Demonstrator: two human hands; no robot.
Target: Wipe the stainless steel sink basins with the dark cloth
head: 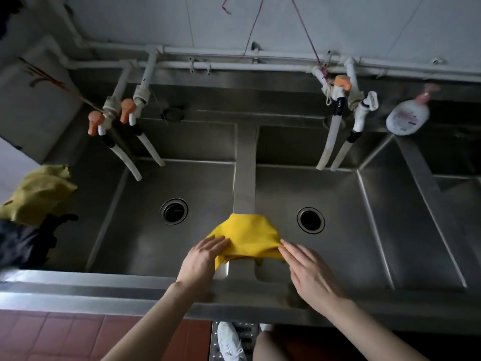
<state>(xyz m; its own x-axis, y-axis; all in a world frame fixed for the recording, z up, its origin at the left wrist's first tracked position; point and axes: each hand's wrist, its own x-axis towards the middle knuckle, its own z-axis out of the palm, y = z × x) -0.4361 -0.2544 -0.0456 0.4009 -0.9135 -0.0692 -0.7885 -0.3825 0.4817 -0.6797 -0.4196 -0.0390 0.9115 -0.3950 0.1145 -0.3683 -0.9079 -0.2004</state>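
With straight fingers, the left hand point(203, 259) and right hand point(309, 272) are laid on a yellow cloth point(247, 235) draped over the sink divider point(244, 165), while the dark cloth point(26, 243), likely soft, light and easily gathered at its bunched middle, is seen ungripped at the near left.

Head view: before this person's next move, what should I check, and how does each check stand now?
1. Correct cloth under the hands: not ok; left hand and right hand lie on a yellow cloth draped over the divider.
2. Dark cloth in sight: ok; it lies at the sink's left end.
3. Hands free to switch: ok; fingers straight, gripping nothing.
4. Basins unobstructed: ok; left basin and right basin show only drains.
5. Basins wet or dry: cannot tell.
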